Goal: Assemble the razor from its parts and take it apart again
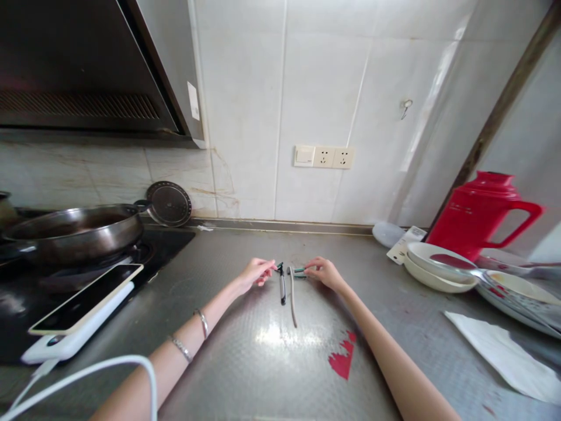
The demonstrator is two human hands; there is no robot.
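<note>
A slim pen-like stick [283, 287] with dark ends lies on the bare middle of the steel worktop [245, 362], between the two hands. A pale rod [293, 301] lies just beside it on the right, coming between it and a short green stick [299, 270]. The left hand [255, 273] has its thumb and fingertips pinching a small dark green piece [279, 266] at the pen-like stick's far end. The right hand [323, 272] has its fingertips at the green stick's near end; I cannot tell whether they pinch or only touch it.

Nearer the person, a torn red scrap [342, 358] lies beside the right forearm. On the left, a phone [87, 298] rests on a white power bank [79, 330], and its white cable [109, 359] loops up across the left forearm in view. Beyond them a steel pan [79, 231] sits on the black cooktop [173, 238]. The right side is crowded: stacked bowls [438, 280], a patterned plate [504, 301], a white napkin [504, 354] and a red thermos [477, 213].
</note>
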